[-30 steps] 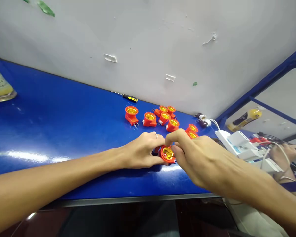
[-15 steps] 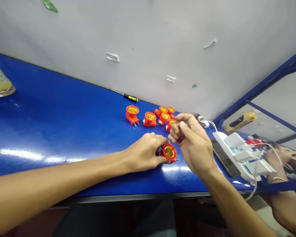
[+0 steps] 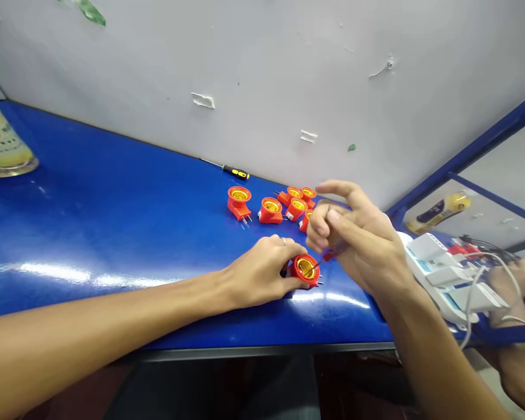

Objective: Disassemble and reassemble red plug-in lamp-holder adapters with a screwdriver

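My left hand, a ring on one finger, grips a red plug-in bulb socket near the bench's front edge. The socket's gold threaded mouth faces up and its metal prongs point right. My right hand is closed around a screwdriver; a bit of red shows below the fingers, and the rest of the handle is hidden. The thin shaft slants down into the socket's mouth, where its tip cannot be made out clearly. The right index finger is raised off the tool.
Several more red sockets stand behind my hands on the blue bench. A black-and-yellow screwdriver lies by the wall. On the right are a white power strip with cables and another person's hand. A yellow-labelled bottle stands left.
My right index finger has lifted and straightened away from the screwdriver. The left hand keeps its grip on the socket. The whole view has shifted slightly.
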`<move>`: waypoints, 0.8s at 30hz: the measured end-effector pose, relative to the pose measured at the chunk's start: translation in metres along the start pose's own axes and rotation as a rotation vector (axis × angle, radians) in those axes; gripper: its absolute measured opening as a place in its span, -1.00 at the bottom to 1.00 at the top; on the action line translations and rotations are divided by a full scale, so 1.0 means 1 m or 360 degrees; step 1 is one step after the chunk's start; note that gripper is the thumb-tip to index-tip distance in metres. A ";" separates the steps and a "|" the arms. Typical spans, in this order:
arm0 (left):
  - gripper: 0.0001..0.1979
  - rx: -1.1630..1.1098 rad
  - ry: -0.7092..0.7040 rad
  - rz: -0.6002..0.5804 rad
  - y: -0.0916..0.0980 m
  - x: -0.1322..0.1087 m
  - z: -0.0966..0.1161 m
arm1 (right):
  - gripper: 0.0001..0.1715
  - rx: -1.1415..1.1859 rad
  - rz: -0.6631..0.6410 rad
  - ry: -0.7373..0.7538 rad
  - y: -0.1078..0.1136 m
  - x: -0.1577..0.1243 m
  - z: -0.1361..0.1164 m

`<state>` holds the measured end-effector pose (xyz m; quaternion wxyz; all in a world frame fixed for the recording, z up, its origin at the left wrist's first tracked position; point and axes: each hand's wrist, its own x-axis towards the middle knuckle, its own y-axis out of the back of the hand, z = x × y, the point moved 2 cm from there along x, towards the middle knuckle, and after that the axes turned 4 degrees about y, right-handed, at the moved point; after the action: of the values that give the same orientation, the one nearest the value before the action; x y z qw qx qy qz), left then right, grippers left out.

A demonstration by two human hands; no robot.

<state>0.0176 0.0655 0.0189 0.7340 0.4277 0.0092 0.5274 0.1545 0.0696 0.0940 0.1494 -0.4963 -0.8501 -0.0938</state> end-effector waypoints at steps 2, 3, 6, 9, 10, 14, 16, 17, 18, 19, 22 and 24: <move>-0.74 0.0050 0.0030 0.0021 -0.001 -0.001 -0.001 | -0.92 0.0250 0.0438 0.0094 -0.008 -0.004 0.003; -0.73 0.0076 0.0044 0.0027 -0.001 -0.001 -0.002 | -0.95 0.0331 0.0564 0.0120 -0.011 -0.006 0.006; -0.73 0.0126 0.0069 0.0047 0.000 0.000 -0.004 | -0.81 0.0463 0.0612 0.0122 -0.010 -0.005 0.015; -0.73 0.0101 0.0066 0.0032 0.001 0.001 -0.003 | -0.70 0.0440 0.0214 -0.0028 0.001 0.002 0.020; -0.74 0.0075 0.0049 0.0007 0.001 0.001 -0.002 | -0.71 0.0424 0.0034 -0.0084 0.004 0.004 0.021; -0.80 -0.0056 -0.0008 -0.0192 0.000 0.001 0.002 | -0.82 0.0485 -0.0599 -0.0189 0.009 0.009 0.021; -0.82 -0.0081 0.0006 -0.0255 -0.001 0.000 0.001 | -0.85 0.0516 -0.0697 -0.0142 0.006 0.009 0.021; -0.81 -0.0073 0.0003 -0.0251 -0.001 0.000 0.001 | -0.85 0.0485 -0.0641 -0.0085 0.004 0.009 0.021; -0.79 -0.0056 -0.0011 -0.0227 -0.001 -0.001 0.001 | -0.84 0.0415 -0.0499 -0.0015 0.001 0.009 0.021; -0.77 -0.0032 -0.0029 -0.0194 -0.001 -0.001 0.000 | -0.84 0.0321 -0.0278 0.0065 -0.001 0.009 0.022; -0.79 0.0067 -0.0054 -0.0099 -0.001 -0.003 -0.001 | -0.83 0.0127 0.0615 0.0273 -0.011 0.002 0.025; -0.84 0.0143 -0.0022 -0.0055 -0.001 -0.003 -0.001 | -0.80 0.0192 0.1071 0.0424 -0.020 -0.007 0.028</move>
<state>0.0166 0.0639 0.0168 0.7232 0.4636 0.0351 0.5107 0.1355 0.0626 0.0647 0.3103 -0.7218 -0.6164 -0.0529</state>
